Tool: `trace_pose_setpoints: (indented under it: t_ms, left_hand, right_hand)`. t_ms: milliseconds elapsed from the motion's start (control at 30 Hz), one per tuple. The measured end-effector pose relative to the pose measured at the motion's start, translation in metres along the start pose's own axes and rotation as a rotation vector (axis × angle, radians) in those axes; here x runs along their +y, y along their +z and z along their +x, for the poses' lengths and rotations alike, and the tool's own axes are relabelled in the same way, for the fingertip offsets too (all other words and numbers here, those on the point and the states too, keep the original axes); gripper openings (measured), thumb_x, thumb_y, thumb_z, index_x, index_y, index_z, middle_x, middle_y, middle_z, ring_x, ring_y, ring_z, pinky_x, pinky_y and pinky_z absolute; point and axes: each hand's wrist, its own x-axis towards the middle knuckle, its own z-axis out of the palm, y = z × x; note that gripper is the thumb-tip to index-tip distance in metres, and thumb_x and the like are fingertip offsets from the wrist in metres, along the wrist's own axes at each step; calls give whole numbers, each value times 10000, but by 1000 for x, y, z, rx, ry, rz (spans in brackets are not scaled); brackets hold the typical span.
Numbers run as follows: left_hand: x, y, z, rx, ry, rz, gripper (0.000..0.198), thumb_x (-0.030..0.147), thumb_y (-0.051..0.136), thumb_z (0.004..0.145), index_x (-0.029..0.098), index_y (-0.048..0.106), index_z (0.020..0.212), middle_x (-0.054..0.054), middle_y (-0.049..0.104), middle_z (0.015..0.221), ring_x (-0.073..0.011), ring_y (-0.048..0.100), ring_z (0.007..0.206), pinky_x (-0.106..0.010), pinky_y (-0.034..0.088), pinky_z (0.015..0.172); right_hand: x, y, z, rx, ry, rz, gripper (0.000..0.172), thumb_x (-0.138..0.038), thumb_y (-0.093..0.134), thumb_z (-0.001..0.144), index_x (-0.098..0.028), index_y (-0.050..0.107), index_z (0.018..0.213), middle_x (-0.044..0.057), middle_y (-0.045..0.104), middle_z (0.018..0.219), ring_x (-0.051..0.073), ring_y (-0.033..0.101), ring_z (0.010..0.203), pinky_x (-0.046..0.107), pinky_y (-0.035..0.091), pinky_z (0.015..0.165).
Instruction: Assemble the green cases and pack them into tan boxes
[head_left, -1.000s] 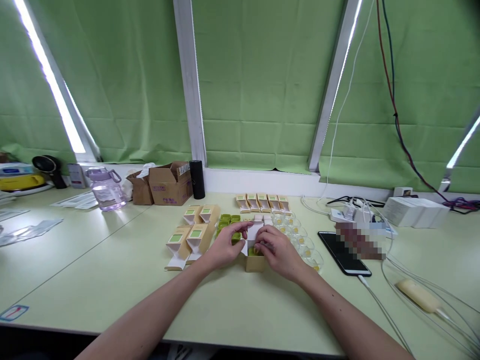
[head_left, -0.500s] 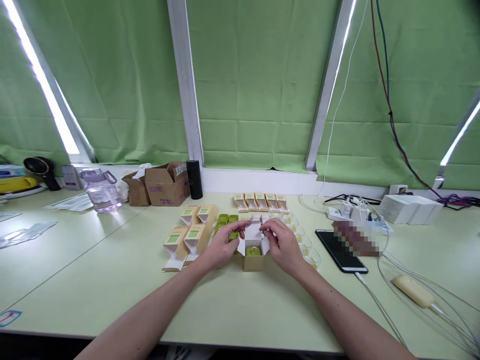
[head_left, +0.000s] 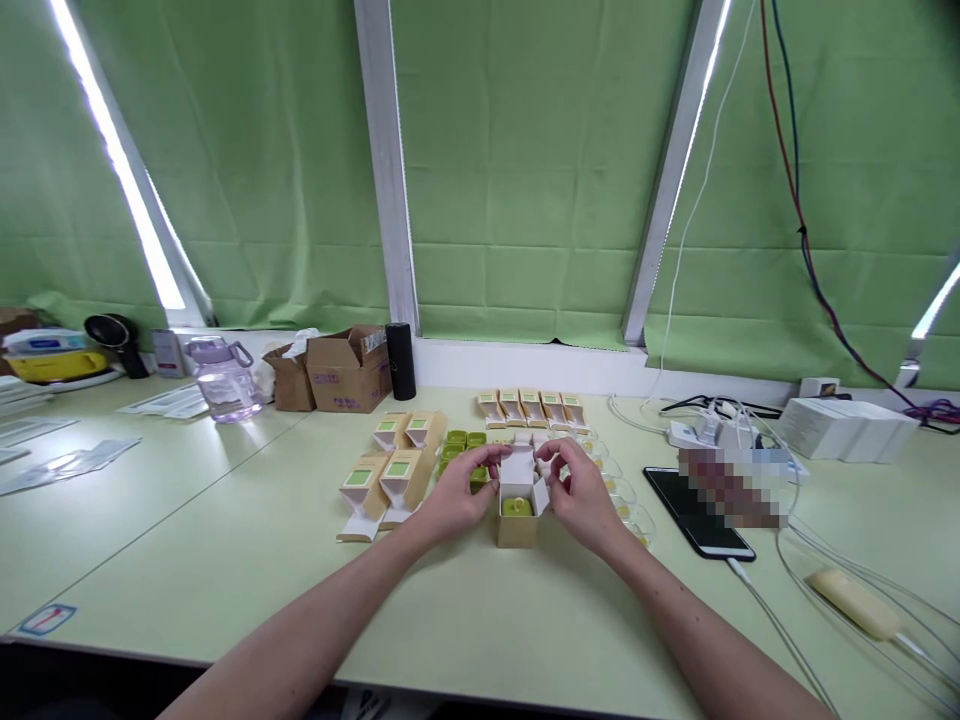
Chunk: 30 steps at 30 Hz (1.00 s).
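Note:
A small kraft cardboard box [head_left: 517, 533] stands upright in front of me with its white-lined top open. Inside it sits a green piece [head_left: 517, 507] with a small round knob. My left hand [head_left: 466, 490] is at the box's left side, its fingers bent against the left flap and the tall back lid. From the other side, my right hand [head_left: 579, 490] has thumb and fingers closed at the right flap [head_left: 541, 496], which still sticks outward. The fingertips partly hide the flap edges.
Several kraft boxes [head_left: 406, 478] lie at left, with more [head_left: 532, 408] at the back. Green containers [head_left: 454, 447] sit behind my left hand, clear plastic pieces [head_left: 619, 490] beside my right. A phone [head_left: 697, 512], power strip [head_left: 739, 440] and cables lie right; a purple jug [head_left: 223, 380] stands left.
My left hand has come in closer against the box, and the left flap that stood outward is now mostly out of sight. The whole view has shifted slightly, with things appearing farther right.

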Motion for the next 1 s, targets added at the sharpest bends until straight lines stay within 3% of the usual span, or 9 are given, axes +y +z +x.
trace_pose_setpoints:
  t_ms: [333, 1000]
  left_hand:
    - [-5, 4, -3, 35, -9, 45, 448, 170, 694, 839, 194, 672, 1286, -95, 703, 1083, -273, 640, 1085, -418, 505, 992]
    - [2, 10, -3, 106, -43, 25, 341, 132, 715, 775, 197, 598, 1089, -46, 646, 1002, -199, 600, 915, -353, 498, 878]
  right_hand:
    - [-1, 1, -3, -71, 97, 123, 449, -82, 507, 738, -269, 510, 1146, 33, 574, 1069, 192, 568, 836, 298, 463, 643]
    - [-2, 1, -4, -92, 118, 183, 393, -144, 532, 811, -284, 479, 1174, 8, 527, 1011, 182, 537, 825, 296, 464, 653]
